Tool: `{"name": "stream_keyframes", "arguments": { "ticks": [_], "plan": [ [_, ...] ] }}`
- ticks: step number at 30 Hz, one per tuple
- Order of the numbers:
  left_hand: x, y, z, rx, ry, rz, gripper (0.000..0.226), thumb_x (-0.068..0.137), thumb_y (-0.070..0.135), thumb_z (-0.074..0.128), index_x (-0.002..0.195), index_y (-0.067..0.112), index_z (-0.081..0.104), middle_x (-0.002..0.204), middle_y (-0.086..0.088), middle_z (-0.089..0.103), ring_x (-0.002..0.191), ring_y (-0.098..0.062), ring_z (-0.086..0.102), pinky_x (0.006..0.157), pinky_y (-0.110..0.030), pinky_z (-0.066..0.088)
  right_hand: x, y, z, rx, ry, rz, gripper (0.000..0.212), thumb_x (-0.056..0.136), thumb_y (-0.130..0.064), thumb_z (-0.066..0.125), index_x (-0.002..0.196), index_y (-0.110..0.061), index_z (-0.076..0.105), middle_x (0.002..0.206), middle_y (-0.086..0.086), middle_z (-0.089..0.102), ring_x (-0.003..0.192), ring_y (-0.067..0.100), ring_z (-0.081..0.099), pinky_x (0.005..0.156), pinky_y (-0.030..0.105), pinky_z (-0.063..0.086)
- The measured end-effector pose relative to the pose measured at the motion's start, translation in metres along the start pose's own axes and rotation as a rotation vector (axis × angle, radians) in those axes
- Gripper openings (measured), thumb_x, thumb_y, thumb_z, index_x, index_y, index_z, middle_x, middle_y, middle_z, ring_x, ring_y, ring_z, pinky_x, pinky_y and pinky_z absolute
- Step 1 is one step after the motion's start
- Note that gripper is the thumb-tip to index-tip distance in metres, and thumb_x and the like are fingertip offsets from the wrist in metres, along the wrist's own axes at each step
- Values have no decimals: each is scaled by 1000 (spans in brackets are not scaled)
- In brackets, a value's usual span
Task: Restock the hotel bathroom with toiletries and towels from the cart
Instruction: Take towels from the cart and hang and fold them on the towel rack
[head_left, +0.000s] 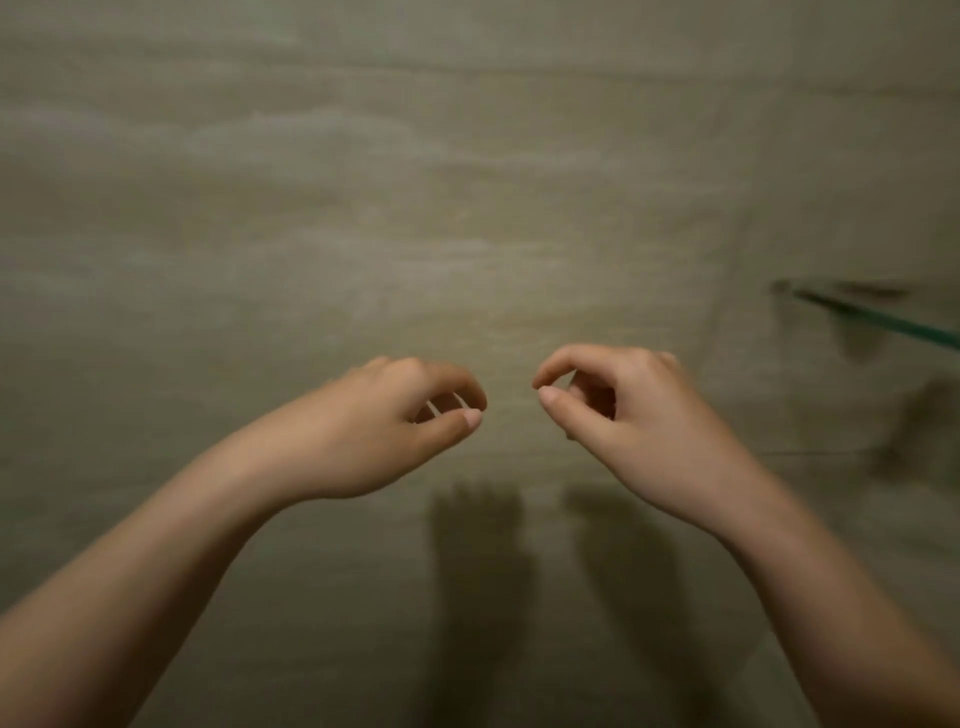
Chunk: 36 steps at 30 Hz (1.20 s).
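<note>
A: Biggest thing?
B: Beige veined stone wall (467, 156); the whole frame is filled by it, blurred.
A: Hands?
B: Left hand (395, 426) and right hand (634, 426) are raised side by side before it, apart. Fingers (566, 358) on both are curled in, thumb tip brought to forefinger; nothing is seen pinched. Shadows (478, 545) are cast below.
A: Containers, task items?
B: Their place cannot be told. Only a glass shelf edge (883, 322) is seen far right, sloping down rightward.

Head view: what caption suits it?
Left hand and right hand, fingers curled, empty, before a beige wall near a glass edge.
</note>
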<state>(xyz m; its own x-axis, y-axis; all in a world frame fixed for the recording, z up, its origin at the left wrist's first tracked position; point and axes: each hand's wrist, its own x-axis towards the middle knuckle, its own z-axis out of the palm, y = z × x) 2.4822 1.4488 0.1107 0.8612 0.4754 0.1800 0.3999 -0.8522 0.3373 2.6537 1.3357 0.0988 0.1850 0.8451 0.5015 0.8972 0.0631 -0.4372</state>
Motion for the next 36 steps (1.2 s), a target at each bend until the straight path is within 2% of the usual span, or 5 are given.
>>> {"name": "stream_keyframes", "arguments": {
  "ticks": [7, 17, 22, 26, 36],
  "plan": [
    [-137, -46, -3, 14, 88, -445, 29, 87, 43, 45, 107, 30, 62, 100, 12, 68, 92, -4, 62, 84, -32, 51, 13, -75, 94, 208, -265, -260, 8, 85, -30, 58, 82, -26, 64, 56, -7, 55, 55, 5, 47, 63, 32, 42],
    [-365, -96, -28, -8, 283, -974, 24, 90, 37, 50, 107, 27, 63, 99, 8, 68, 93, -7, 62, 86, -34, 49, 4, -257, 231, 367, -632, -627, 9, 86, -33, 56, 84, -29, 64, 59, -10, 58, 55, 2, 48, 61, 27, 36],
    [-475, -117, -39, -23, 396, -1164, 19, 90, 37, 49, 102, 30, 62, 97, 12, 66, 90, -3, 60, 82, -32, 51, -20, -369, 300, 418, -783, -767, 7, 88, -31, 57, 85, -31, 63, 61, -9, 59, 60, 6, 53, 65, 32, 46],
    [-555, -130, -52, -48, 474, -1273, 16, 90, 41, 47, 102, 39, 59, 92, 23, 60, 87, 12, 54, 71, -10, 44, -41, -452, 341, 441, -857, -846, 11, 90, -28, 53, 89, -28, 64, 66, -5, 62, 72, 20, 60, 75, 38, 49],
    [-691, -149, -77, -35, 755, -1531, 13, 91, 38, 47, 100, 36, 57, 94, 19, 59, 84, 1, 57, 69, -16, 42, -90, -623, 401, 576, -1019, -1075, 13, 92, -30, 51, 95, -28, 64, 69, -10, 62, 67, 2, 58, 64, 25, 46]
  ]
}}
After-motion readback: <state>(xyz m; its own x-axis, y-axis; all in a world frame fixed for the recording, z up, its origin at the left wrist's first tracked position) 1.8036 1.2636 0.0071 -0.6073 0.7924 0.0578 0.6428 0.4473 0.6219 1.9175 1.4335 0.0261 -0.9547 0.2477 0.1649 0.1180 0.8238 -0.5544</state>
